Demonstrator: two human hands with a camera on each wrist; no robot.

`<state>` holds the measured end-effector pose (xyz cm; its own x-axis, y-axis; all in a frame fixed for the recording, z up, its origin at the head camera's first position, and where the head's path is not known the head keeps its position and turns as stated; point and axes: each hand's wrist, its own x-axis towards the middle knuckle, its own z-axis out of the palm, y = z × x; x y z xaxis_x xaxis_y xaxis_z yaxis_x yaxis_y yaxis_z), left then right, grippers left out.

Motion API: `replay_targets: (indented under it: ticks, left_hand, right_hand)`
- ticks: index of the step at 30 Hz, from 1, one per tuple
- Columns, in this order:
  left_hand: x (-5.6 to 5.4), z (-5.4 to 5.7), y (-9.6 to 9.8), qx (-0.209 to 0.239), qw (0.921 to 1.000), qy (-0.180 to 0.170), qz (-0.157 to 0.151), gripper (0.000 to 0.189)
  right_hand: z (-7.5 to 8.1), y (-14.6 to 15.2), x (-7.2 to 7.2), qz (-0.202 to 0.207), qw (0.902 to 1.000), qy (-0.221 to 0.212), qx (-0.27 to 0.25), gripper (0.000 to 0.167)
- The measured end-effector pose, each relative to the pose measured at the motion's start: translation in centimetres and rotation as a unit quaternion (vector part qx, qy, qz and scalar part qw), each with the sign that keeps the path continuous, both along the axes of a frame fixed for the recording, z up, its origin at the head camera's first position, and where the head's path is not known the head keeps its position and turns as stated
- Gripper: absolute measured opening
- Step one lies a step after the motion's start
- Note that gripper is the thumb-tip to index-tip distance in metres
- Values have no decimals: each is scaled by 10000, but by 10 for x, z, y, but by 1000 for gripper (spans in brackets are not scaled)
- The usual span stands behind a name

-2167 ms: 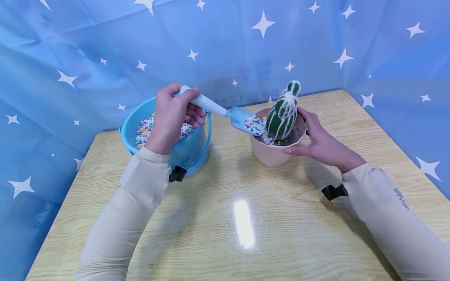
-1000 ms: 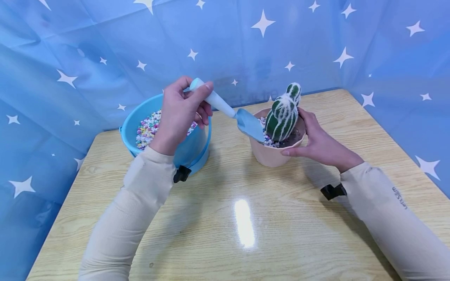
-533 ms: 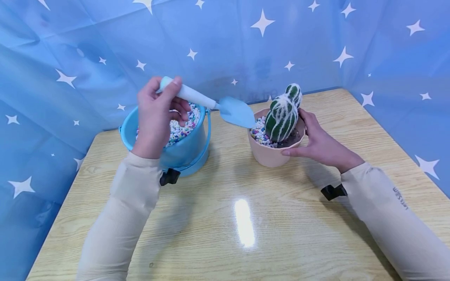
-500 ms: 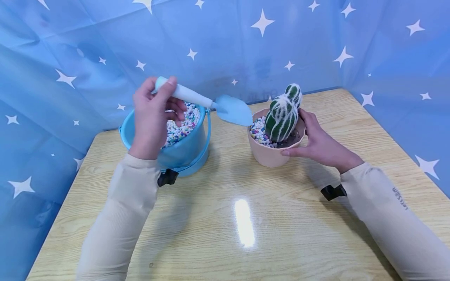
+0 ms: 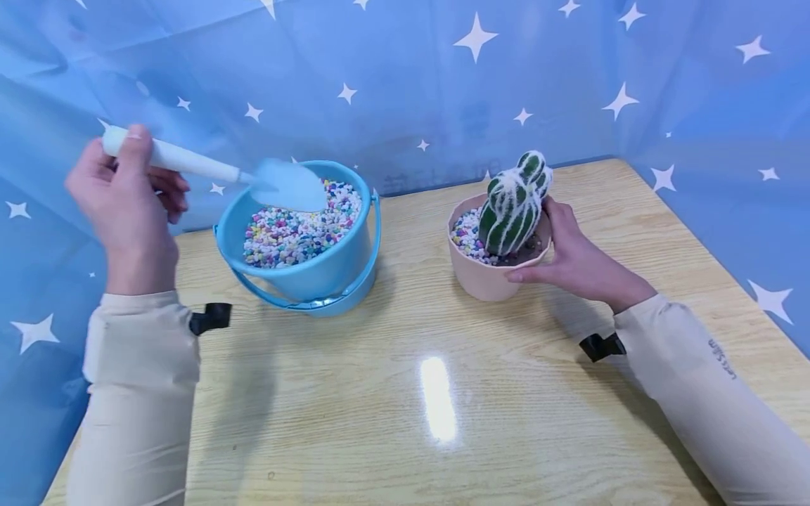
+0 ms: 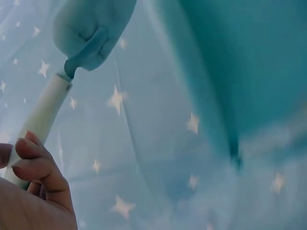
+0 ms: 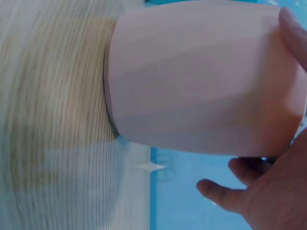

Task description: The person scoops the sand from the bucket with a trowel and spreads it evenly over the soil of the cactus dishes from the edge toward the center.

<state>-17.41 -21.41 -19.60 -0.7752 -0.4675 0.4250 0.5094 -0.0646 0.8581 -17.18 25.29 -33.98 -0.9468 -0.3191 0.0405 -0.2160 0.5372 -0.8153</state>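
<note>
Two sets of fingers are occupied: those of the left hand (image 5: 126,204) curl round the pale handle of one trowel (image 5: 215,169), thumb on top, to the left of the blue bucket (image 5: 329,267); those of the right hand (image 5: 572,263) hold one pinkish pot (image 5: 484,277) near its rim, well to the right of the bucket. From the head, the trowel's blurred blade (image 5: 287,186) shows against the bucket's mouth, while the left wrist view has a gap between blade and bucket.

The one bucket holds many pebbles (image 5: 297,232) in white, pink, yellow and blue, too many to count, and its single carrying handle (image 5: 378,232) hangs down on the near side. In the one pot stands one green cactus (image 5: 506,214) with white lines; more such pebbles (image 5: 470,235) lie on the side toward the bucket, and brown soil (image 5: 528,249) shows on the side away from it.

Both containers stand upright on a wood-grained tabletop (image 5: 354,393), one bright reflection (image 5: 438,399) lying nearer than the bucket and to its right. Creased blue cloth (image 5: 411,77) with white stars hangs behind the bucket and to both sides of it
</note>
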Motion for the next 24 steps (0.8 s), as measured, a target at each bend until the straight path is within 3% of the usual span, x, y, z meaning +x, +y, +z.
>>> replay_targets:
  ticks: [4, 10, 12, 14, 16, 18, 19, 20, 21, 24]
  left_hand:
    - [7, 1, -20, -482, 9976, 45, 488, 21]
    - [9, 2, -40, -602, 9969, -57, 512, 17]
    - [8, 3, -46, -1032, 9926, -238, 594, 15]
    - [8, 6, -51, -1596, 9834, -452, 735, 13]
    - [9, 9, -55, -2419, 9623, -736, 1003, 12]
    - [10, 14, -56, -3292, 9289, -989, 1378, 12]
    - [10, 17, -55, -3547, 9166, -1080, 1493, 14]
    - [10, 20, -53, -3854, 9003, -1207, 1625, 14]
    - [9, 23, -50, -4252, 8772, -1287, 1823, 14]
    - [5, 32, -39, -5099, 8211, -1508, 2075, 20]
  right_hand:
    - [-2, 2, 0, 198, 9994, -201, -223, 121]
    - [-4, 4, -3, 183, 9996, -35, -194, 117]
    - [-4, 4, -4, 204, 9997, 59, -158, 117]
    - [-4, 3, -5, 287, 9993, 39, -219, 116]
    - [-4, 2, -5, 346, 9990, -9, -297, 116]
    - [-3, 1, -5, 338, 9989, -42, -313, 116]
    - [-2, 1, -5, 305, 9991, -39, -284, 116]
    - [-1, 1, -4, 255, 9994, -20, -216, 117]
    - [-1, 1, -4, 200, 9997, 2, -137, 118]
    - [1, 0, -2, 84, 10000, 12, 26, 119]
